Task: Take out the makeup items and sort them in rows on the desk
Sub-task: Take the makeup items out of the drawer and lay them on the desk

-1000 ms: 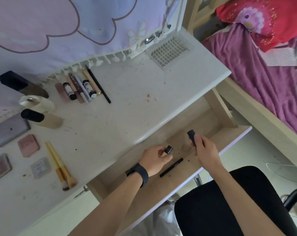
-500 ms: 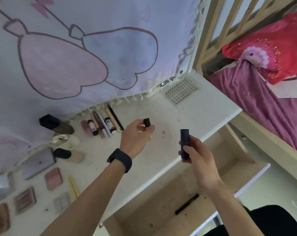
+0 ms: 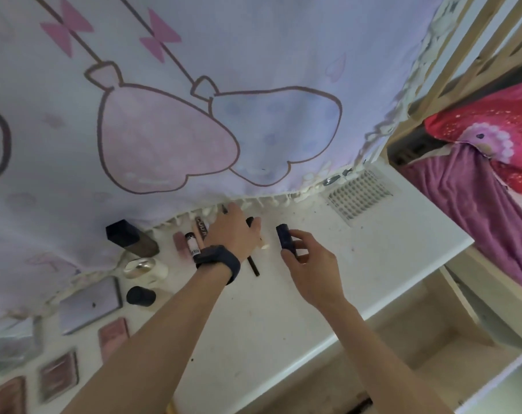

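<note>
My left hand [image 3: 234, 233], with a dark watch on its wrist, lies over the row of slim tubes and pencils [image 3: 194, 243] at the back of the white desk [image 3: 283, 309]. Its fingers hold a small black-capped tube [image 3: 250, 221] down at the right end of that row. My right hand [image 3: 309, 264] hovers just right of it and pinches a dark blue lipstick tube [image 3: 285, 236] upright between thumb and fingers. A thin black pencil [image 3: 253, 265] sticks out from under my left wrist.
Bottles [image 3: 132, 237] and a black-capped jar [image 3: 140, 295] stand at the left, with flat compacts and palettes [image 3: 89, 304] in rows nearer me. A printed curtain [image 3: 194, 115] hangs behind. The open drawer [image 3: 403, 348] lies below right; a bed with purple blanket [image 3: 477, 204] is at right.
Both hands came up from the drawer and moved over the desk. The left hand has carried its small tube to the row's right end; the right hand followed with the blue tube.
</note>
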Motion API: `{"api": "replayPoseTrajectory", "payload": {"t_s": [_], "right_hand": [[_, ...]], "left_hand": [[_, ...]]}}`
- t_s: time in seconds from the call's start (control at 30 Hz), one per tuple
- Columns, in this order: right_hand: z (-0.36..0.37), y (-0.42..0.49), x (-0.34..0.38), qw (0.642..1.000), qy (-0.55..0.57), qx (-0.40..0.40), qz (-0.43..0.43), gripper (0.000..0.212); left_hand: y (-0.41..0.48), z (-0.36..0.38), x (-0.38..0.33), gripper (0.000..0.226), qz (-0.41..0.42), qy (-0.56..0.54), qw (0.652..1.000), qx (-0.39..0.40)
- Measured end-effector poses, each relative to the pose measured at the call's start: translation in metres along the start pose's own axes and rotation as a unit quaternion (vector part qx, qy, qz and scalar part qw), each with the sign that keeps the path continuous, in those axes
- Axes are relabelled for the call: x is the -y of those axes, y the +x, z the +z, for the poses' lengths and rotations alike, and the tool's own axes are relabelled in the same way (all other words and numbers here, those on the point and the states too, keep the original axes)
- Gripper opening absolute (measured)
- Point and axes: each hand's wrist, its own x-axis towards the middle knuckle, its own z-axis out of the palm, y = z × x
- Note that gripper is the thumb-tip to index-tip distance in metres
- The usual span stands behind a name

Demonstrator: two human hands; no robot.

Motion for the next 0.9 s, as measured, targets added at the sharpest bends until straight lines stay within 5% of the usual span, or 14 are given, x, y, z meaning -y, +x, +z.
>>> {"api": "replayPoseTrajectory", "payload": {"t_s": [0.17,0.37,0.9], "right_hand": [[0.020,0.033,0.002,0.982,-0.174,0.000,-0.067,0.040],[0.042,0.036,0.014,0.944,-0.272,0.067,-0.175,0.050],[0.033,0.031,0.023,0.950,-0.237,0.128,-0.158,0.053]], "left_hand": [[-0.033,0.003,0.019,0.047,0.085,0.070,0.991,-0.078],[-0.044,0.024,0.062,0.063,0.120,0.104,0.987,-0.034],[-0.034,0.020,0.074,0.067,0.128,0.093,0.987,-0.006]]}}
